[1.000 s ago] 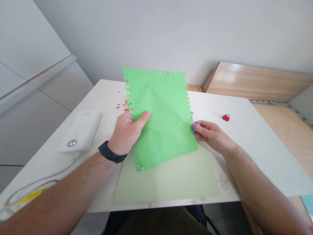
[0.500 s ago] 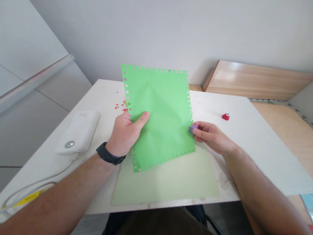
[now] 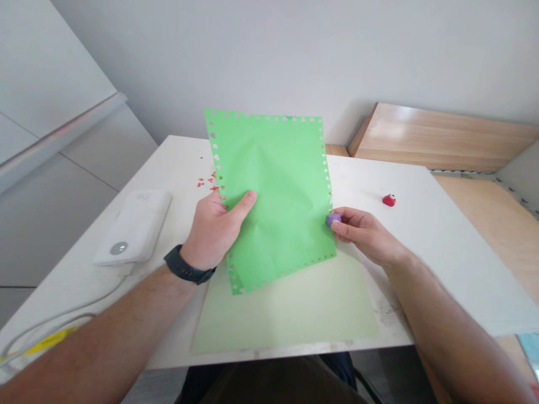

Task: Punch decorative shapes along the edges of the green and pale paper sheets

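A craft corner: white desk (image 3: 357, 185) strewn with punched paper bits (image 3: 207, 182).

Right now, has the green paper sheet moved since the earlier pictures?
Yes, the green sheet has risen slightly at its top edge, judged against the red object, which has not shifted.

Left of the left fingers (image 3: 248, 197), a white plastic device (image 3: 132, 227) with a round silver button lay on a white table (image 3: 379, 179). Its cable (image 3: 63, 320) curved away toward the near corner, by a yellow strip (image 3: 50, 340). Tiny red and purple paper bits (image 3: 208, 182) were scattered just beyond those fingers. Well past the right fingers (image 3: 351, 221), a small red object (image 3: 389, 200) sat on the tabletop. Nearer than the fingers, a pale green sheet (image 3: 286, 314) lay flat on the table. Far beyond the fingers, a wooden board (image 3: 429, 134) stood against a pale wall (image 3: 269, 56).
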